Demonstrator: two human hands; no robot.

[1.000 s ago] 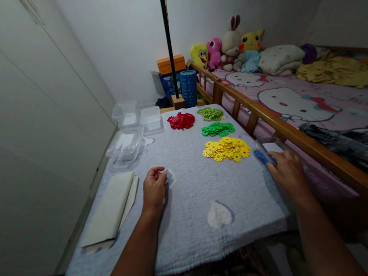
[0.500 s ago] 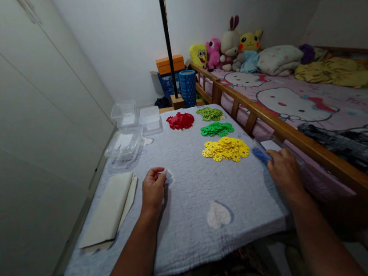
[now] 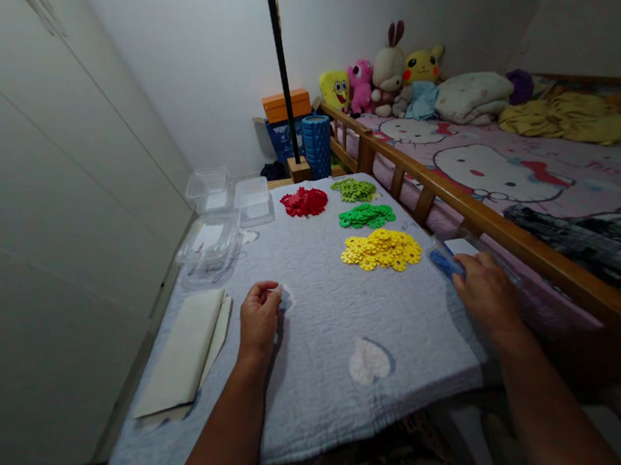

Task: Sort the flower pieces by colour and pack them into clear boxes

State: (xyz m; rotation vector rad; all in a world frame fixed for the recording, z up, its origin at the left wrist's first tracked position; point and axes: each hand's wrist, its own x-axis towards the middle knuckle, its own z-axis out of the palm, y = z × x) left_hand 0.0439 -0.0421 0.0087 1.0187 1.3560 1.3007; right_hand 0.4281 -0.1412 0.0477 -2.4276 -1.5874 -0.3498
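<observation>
My left hand (image 3: 258,318) rests on the pale blue quilted cloth (image 3: 323,336) with its fingers curled loosely under, and nothing shows in them. My right hand (image 3: 484,288) lies at the cloth's right edge, fingers closed over a clear container (image 3: 462,248) that holds blue pieces (image 3: 445,263). Four piles of flat flower-shaped pieces lie ahead: yellow (image 3: 380,249) nearest the right hand, green (image 3: 366,216), light green (image 3: 355,191) and red (image 3: 304,201) farther back.
Clear plastic boxes (image 3: 209,190) (image 3: 254,200) and a lidded one (image 3: 207,245) stand at the back left. A folded cream sheet (image 3: 186,353) lies left of my left hand. A wooden bed rail (image 3: 491,229) runs along the right. A black pole (image 3: 282,70) stands behind.
Both hands stay almost where they were; the right hand shifted only slightly on the clear container. The view moved a little.
</observation>
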